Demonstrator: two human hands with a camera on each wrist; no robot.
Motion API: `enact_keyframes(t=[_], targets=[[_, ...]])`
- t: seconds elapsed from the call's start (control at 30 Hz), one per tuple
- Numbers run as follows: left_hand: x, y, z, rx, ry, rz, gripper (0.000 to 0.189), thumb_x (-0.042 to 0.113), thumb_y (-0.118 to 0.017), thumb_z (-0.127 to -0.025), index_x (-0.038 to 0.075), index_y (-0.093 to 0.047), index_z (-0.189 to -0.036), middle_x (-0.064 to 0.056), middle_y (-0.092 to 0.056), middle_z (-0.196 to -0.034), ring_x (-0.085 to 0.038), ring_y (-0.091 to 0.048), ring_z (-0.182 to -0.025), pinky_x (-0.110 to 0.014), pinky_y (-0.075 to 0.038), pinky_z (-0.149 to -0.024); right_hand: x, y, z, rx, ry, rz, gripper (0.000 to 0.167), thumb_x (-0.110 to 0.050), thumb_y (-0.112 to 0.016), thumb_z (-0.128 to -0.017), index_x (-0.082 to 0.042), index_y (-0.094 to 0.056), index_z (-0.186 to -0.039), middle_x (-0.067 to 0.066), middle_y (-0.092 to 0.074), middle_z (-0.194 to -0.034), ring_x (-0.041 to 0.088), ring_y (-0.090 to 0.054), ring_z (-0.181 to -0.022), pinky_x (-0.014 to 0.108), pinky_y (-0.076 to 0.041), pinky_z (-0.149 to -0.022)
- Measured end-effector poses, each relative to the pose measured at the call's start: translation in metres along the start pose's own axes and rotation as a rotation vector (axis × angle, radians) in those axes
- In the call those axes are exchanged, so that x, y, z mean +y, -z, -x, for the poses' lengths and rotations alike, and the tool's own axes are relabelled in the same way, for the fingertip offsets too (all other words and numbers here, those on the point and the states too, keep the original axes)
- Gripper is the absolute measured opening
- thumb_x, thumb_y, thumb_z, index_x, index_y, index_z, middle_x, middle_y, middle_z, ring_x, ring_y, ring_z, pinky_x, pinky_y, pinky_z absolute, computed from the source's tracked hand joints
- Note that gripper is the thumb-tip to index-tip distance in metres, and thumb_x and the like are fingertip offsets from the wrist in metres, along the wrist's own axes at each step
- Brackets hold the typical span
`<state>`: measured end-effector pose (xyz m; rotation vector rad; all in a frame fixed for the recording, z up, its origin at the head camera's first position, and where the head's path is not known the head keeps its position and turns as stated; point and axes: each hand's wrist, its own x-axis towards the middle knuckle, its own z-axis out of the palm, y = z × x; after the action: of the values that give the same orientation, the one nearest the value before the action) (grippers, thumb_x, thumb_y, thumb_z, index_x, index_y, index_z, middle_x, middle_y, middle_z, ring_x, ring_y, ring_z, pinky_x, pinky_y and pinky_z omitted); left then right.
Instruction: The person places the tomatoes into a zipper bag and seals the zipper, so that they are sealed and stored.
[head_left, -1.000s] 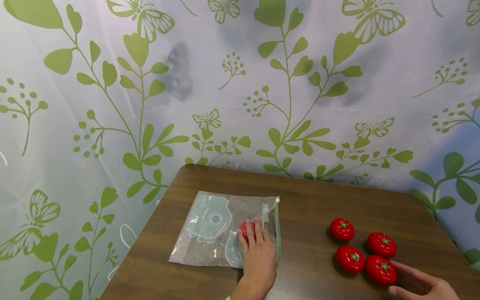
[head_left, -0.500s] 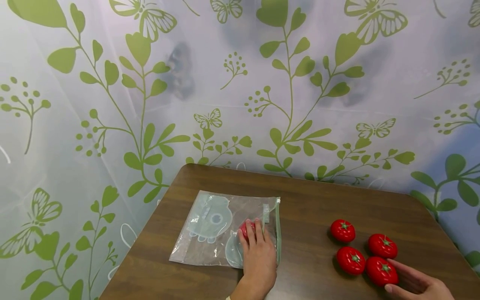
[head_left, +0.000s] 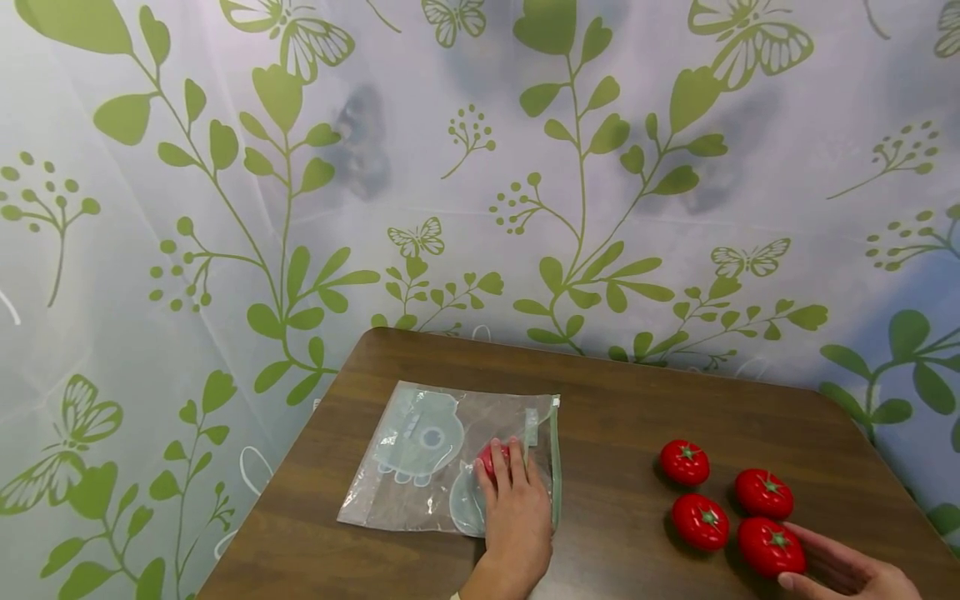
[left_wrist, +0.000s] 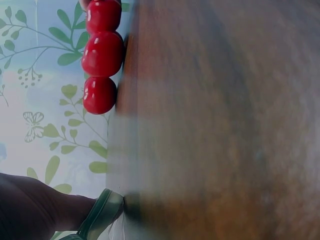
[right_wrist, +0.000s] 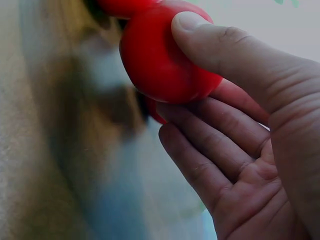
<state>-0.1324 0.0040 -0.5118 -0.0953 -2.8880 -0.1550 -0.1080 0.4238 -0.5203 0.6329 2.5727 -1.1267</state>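
Note:
My left hand [head_left: 519, 508] lies over the mouth end of a clear zip bag [head_left: 480, 408] printed with pale figures. It grips the bag at its green zip edge [head_left: 557, 475], and the upper strip is drawn back under the fingers. Something red [head_left: 493, 460] shows by those fingertips, partly hidden. In the left wrist view, the thumb [left_wrist: 75, 210] goes behind the green strip [left_wrist: 105, 215]. At the right, my right hand [head_left: 862, 575] pinches a glossy red tomato [head_left: 772, 547] between thumb and fingers. The right wrist view shows the thumb [right_wrist: 210, 42] across this tomato [right_wrist: 160, 60].
Three more tomatoes stand close by: one at the back [head_left: 684, 462], one at the front left [head_left: 700, 522] and one just behind the held one [head_left: 763, 493]. The brown table [head_left: 615, 417] backs onto a leaf-printed curtain [head_left: 450, 208].
My right hand has closed thumb and fingers onto the nearest tomato, which has shifted slightly right, away from its neighbours. The left hand and bag have stayed put.

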Motion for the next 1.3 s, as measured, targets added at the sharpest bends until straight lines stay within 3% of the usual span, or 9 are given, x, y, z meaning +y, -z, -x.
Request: enact_keyframes(t=[0.27, 0.43, 0.53, 0.73, 0.93, 1.13, 1.2, 1.3], targets=[[-0.001, -0.002, 0.000, 0.016, -0.011, -0.004, 0.071, 0.023, -0.093, -0.080, 0.005, -0.070, -0.144, -0.020, -0.057, -0.162, -0.051, -0.045, -0.155, -0.071, -0.038, -0.122, -0.020, 0.009, 0.012, -0.032, 0.184, 0.143, 0.109, -0.056, -0.089, -0.088, 0.014, -0.044, -0.159, 0.040, -0.054, -0.153, 0.055, -0.068, -0.128, 0.041, -0.067, -0.084], [-0.001, -0.001, 0.000, -0.005, -0.004, 0.005, 0.077, 0.023, -0.096, -0.076, 0.005, -0.069, -0.146, -0.021, -0.055, -0.163, -0.051, -0.043, -0.156, -0.071, -0.036, -0.123, -0.039, 0.012, 0.020, -0.034, 0.289, 0.170, 0.093, -0.047, -0.086, -0.094, 0.012, -0.049, -0.157, 0.040, -0.057, -0.150, 0.043, -0.077, -0.116, 0.033, -0.067, -0.081], [-0.001, -0.001, 0.000, -0.012, 0.001, 0.010, 0.080, 0.022, -0.097, -0.074, 0.005, -0.068, -0.147, -0.021, -0.055, -0.163, -0.050, -0.042, -0.157, -0.071, -0.036, -0.124, -0.050, 0.011, 0.024, -0.019, 0.346, 0.199, 0.087, -0.044, -0.086, -0.095, 0.011, -0.053, -0.154, 0.041, -0.062, -0.145, 0.036, -0.081, -0.107, 0.030, -0.066, -0.078], [0.000, 0.000, 0.000, 0.000, -0.003, 0.010, 0.072, 0.018, -0.094, -0.078, 0.005, -0.070, -0.144, -0.021, -0.056, -0.163, -0.050, -0.043, -0.156, -0.071, -0.037, -0.123, -0.070, 0.009, 0.029, 0.017, 0.454, 0.280, 0.084, -0.042, -0.088, -0.093, 0.009, -0.057, -0.151, 0.039, -0.067, -0.138, 0.039, -0.080, -0.107, 0.031, -0.067, -0.076], [0.000, 0.000, 0.000, 0.014, -0.003, 0.005, 0.070, 0.020, -0.093, -0.080, 0.005, -0.070, -0.144, -0.020, -0.057, -0.162, -0.050, -0.044, -0.156, -0.071, -0.037, -0.123, -0.091, 0.005, 0.030, 0.022, 0.553, 0.312, 0.075, -0.040, -0.091, -0.090, -0.003, -0.065, -0.149, 0.032, -0.072, -0.137, 0.011, -0.079, -0.104, 0.025, -0.063, -0.074], [0.000, 0.001, -0.001, -0.018, 0.006, 0.021, 0.071, 0.018, -0.093, -0.081, 0.006, -0.069, -0.147, -0.020, -0.054, -0.164, -0.050, -0.042, -0.158, -0.071, -0.035, -0.125, -0.112, -0.008, 0.030, -0.055, 0.590, 0.205, 0.072, -0.034, -0.092, -0.089, -0.004, -0.066, -0.149, 0.030, -0.070, -0.142, -0.004, -0.074, -0.107, 0.023, -0.064, -0.077], [0.000, 0.001, -0.001, -0.032, 0.008, 0.026, 0.078, 0.019, -0.097, -0.076, 0.006, -0.068, -0.147, -0.021, -0.053, -0.165, -0.050, -0.041, -0.158, -0.071, -0.035, -0.125, -0.117, -0.013, 0.029, -0.092, 0.607, 0.147, 0.069, -0.030, -0.092, -0.091, -0.003, -0.066, -0.149, 0.030, -0.068, -0.144, -0.012, -0.069, -0.108, 0.024, -0.065, -0.080], [0.000, 0.001, -0.001, -0.030, 0.006, 0.021, 0.081, 0.020, -0.098, -0.073, 0.005, -0.068, -0.147, -0.021, -0.054, -0.165, -0.051, -0.041, -0.158, -0.071, -0.035, -0.125, -0.127, -0.019, 0.029, -0.144, 0.609, 0.099, 0.069, -0.029, -0.090, -0.092, -0.003, -0.064, -0.151, 0.031, -0.066, -0.147, -0.001, -0.076, -0.112, 0.029, -0.067, -0.083]])
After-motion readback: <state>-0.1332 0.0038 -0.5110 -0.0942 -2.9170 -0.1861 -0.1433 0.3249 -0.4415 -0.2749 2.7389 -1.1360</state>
